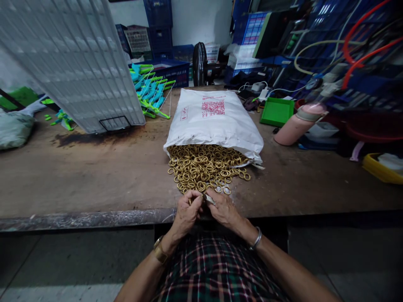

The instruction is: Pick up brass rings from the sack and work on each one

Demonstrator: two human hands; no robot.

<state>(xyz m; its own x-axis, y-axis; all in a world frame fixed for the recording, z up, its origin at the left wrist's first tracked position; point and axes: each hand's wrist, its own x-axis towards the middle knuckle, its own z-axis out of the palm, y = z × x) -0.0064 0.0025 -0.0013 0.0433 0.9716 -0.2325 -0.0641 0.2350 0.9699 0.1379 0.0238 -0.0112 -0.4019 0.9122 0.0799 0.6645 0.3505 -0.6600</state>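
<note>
At the table's near edge, my left hand point(188, 209) is closed, with a gold-coloured ring point(190, 201) partly showing between its fingers. Close against it, my right hand point(224, 208) is closed around a small pale, flat tool point(209, 199), whose exact kind I cannot make out. The fingertips meet, and what lies between them is mostly hidden. Just beyond both hands, a heap of gold-coloured rings point(201, 170) spills from the open mouth of a white woven sack point(192, 121), which lies flat with red print on top.
A white ribbed panel point(78, 63) leans at the left, beside green and turquoise plastic parts point(154, 92). On the right are a green tray point(277, 111), a pink bottle point(297, 126) and a yellow tray point(380, 170). A black fan point(199, 65) and blue crates stand behind.
</note>
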